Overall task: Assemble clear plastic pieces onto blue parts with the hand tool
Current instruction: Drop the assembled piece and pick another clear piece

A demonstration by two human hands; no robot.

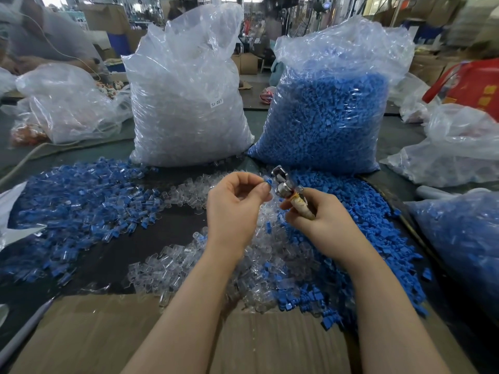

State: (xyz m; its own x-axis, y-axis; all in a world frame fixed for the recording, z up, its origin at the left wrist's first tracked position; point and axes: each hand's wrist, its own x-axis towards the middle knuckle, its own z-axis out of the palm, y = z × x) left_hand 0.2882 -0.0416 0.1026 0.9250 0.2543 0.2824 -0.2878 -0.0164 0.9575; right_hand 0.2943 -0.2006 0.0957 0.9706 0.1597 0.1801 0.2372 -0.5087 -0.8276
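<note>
While two bags fill the table's (172,225) far edge, clear bag (186,103) at eleven o'clock and blue bag (329,117) at one, a bare strip runs between the piles at nine. Right hand (321,217) grips the tool (289,187). Left hand (237,206) pinches a blue part (268,181) just beside the tool's head.

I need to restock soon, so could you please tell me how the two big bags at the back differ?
The left bag holds clear pieces and carries a small white label; the right bag holds blue parts and shows no label. The left bag stands slightly taller. Both are clear plastic, upright, open-topped and nearly full.
</note>
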